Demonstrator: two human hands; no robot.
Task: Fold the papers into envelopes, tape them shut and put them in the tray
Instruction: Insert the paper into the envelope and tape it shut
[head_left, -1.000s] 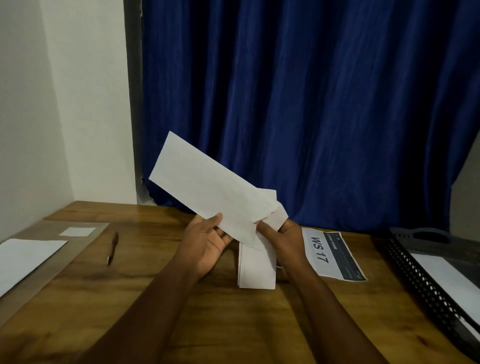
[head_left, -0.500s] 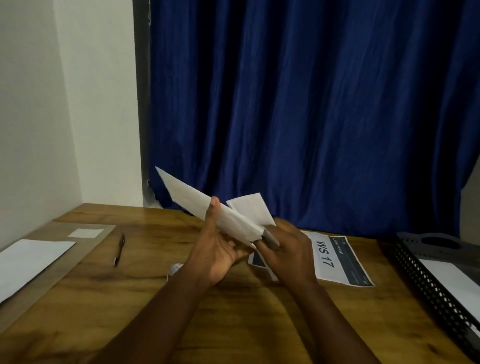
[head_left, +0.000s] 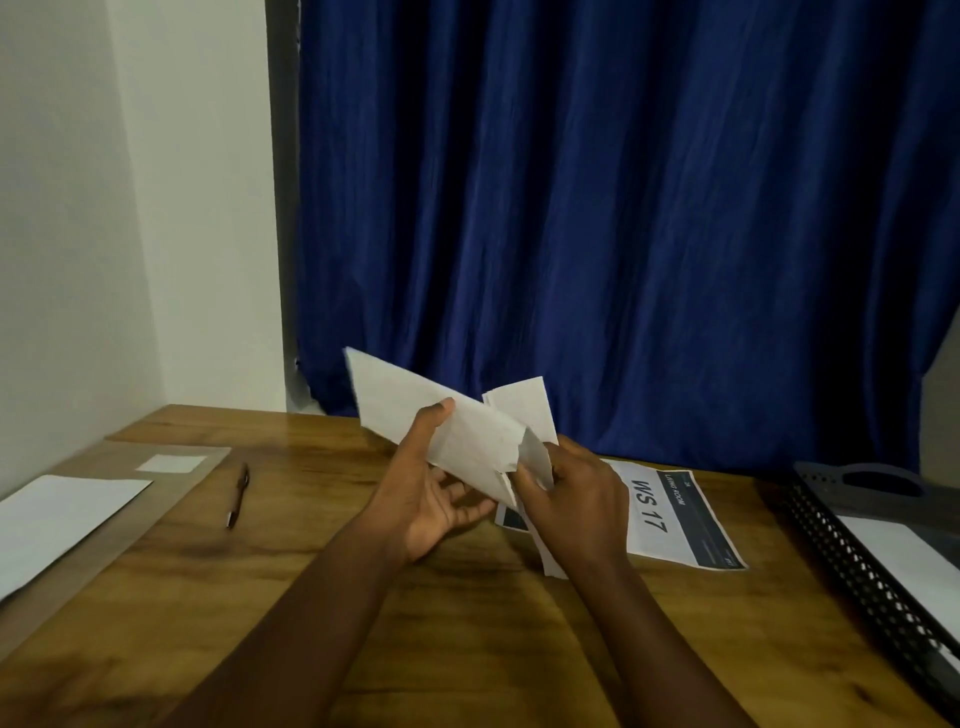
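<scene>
Two hands are being used on a folded white paper (head_left: 447, 431), held in the air above the wooden desk (head_left: 291, 587). It is being pinched by the left hand (head_left: 426, 493), thumb on top, and by the right hand (head_left: 576, 499) at its lower end. Being light and floppy, it is probably best gripped along the creases.

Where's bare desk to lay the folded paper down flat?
Bare wood shows between the pen and the left hand, and on the near table between the forearms. Another patch lies between the WS 17 sign and the tray. It is crowded under the right hand, where the folded paper overlaps the sign.
</scene>
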